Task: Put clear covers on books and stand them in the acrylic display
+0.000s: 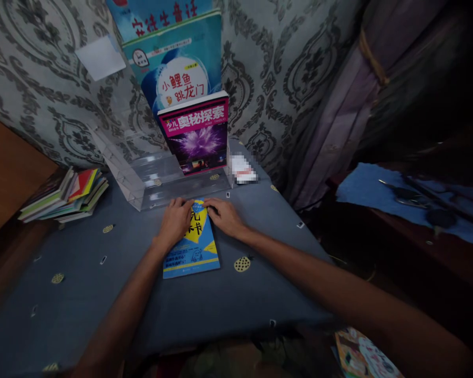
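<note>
A blue and yellow book [199, 257] lies flat on the dark grey-blue tablecloth, directly in front of a clear plastic book rack [132, 186]. My left hand [176, 216] covers its upper left side, with the fingers curled over the top edge. At the top right corner, my right hand [225, 216] has thumb and fingers closed on the book's edge. Part of the cover title is hidden under my left hand. Standing in the rack just beyond are a purple and magenta book [201, 139] and, behind it, a taller teal book [177, 63].
Another blue book [161, 18] stands at the very back. A messy pile of books [69, 194] sits at the table's left. A small white packet [244, 169] lies right of the rack. Farther right are a curtain [331, 121] and a blue cloth [378, 194] with tools on it.
</note>
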`<state>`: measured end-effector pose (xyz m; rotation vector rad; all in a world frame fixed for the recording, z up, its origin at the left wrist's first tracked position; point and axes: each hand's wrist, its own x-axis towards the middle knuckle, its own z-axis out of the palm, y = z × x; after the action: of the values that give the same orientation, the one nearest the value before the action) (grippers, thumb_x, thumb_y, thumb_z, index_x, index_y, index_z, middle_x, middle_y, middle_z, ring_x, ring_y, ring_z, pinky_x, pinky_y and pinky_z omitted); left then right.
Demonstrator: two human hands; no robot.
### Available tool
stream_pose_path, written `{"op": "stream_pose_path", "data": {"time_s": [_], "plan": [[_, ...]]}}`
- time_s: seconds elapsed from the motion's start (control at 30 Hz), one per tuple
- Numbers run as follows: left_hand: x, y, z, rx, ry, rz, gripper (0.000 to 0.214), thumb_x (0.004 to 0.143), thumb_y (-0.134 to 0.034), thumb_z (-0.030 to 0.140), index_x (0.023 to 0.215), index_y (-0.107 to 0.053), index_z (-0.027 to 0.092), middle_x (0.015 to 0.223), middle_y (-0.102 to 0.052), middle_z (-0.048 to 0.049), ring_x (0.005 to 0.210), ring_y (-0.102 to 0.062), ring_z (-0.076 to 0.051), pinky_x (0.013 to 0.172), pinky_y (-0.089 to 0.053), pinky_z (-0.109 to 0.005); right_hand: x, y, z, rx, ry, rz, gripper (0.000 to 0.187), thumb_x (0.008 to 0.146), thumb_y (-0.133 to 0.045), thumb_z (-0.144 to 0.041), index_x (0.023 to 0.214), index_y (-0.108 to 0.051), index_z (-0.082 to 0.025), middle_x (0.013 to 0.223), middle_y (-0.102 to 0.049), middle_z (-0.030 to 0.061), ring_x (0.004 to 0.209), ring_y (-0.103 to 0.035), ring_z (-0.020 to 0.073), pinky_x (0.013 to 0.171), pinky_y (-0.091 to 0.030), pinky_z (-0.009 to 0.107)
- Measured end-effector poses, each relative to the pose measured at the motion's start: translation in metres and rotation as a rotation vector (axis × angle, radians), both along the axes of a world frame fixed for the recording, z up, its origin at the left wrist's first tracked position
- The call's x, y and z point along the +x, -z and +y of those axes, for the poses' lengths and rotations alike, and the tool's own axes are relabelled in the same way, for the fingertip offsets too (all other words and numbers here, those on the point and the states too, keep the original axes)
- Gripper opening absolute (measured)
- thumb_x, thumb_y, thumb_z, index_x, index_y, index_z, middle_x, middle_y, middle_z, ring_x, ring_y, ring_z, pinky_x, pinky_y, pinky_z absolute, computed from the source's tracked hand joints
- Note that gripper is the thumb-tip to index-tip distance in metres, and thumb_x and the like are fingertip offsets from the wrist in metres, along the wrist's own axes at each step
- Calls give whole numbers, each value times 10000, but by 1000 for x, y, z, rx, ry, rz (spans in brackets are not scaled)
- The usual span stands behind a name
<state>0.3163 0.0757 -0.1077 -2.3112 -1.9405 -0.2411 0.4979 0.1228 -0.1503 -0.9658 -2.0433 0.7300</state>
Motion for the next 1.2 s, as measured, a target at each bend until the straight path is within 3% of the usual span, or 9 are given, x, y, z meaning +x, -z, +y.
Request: {"op": "stream_pose_path", "data": {"time_s": [0.17,0.43,0.67,0.97,1.1,1.2], "plan": [[12,0,0,-20,-16,12,377,998,-425,173,1325,-613,182,1206,-636,-130,1130,-555,-284,973,-473,-422,0,-3,1,-68,73,49,300,896,-490,-90,1047,-734,-177,1035,-775,87,959,-727,225,885,-562,366],[19,-4,3,6,-11,-17,381,1000,-528,444,1187,-664,141,1240,-603,-160,1163,-546,-298,980,-475,-429,2,-12,-8,-149,108,179,348,889,-505,-115,1196,-657,-172,963,-789,79,853,-749,208,805,-582,339],[31,-17,-3,-86,-76,87,458,970,-532,550,1150,-663,150,1196,-597,-172,1154,-529,-334,888,-509,-444,2,-14,-8,-236,83,273,362,857,-492,-93,1188,-619,-168,842,-776,41,781,-746,187,794,-590,326],[23,-37,-9,-305,28,175,343,863,-698,335,1146,-643,148,1219,-608,-146,1198,-538,-334,844,-536,-385,-8,-14,-28,-314,-40,291,328,879,-499,-114,1172,-614,-204,821,-761,5,750,-738,167,729,-598,287],[19,-30,-11,-265,74,150,327,851,-686,283,1144,-627,151,1191,-610,-139,1178,-550,-313,920,-521,-403,-9,-11,-24,-307,-28,276,310,874,-505,-105,1136,-627,-218,812,-753,-12,674,-728,146,667,-577,252],[27,-21,-14,-178,3,192,259,877,-633,254,1113,-627,147,1158,-606,-149,1124,-573,-304,891,-532,-399,-6,-8,-13,-296,35,287,325,878,-485,-95,1157,-618,-196,858,-760,7,642,-723,139,670,-571,263]]}}
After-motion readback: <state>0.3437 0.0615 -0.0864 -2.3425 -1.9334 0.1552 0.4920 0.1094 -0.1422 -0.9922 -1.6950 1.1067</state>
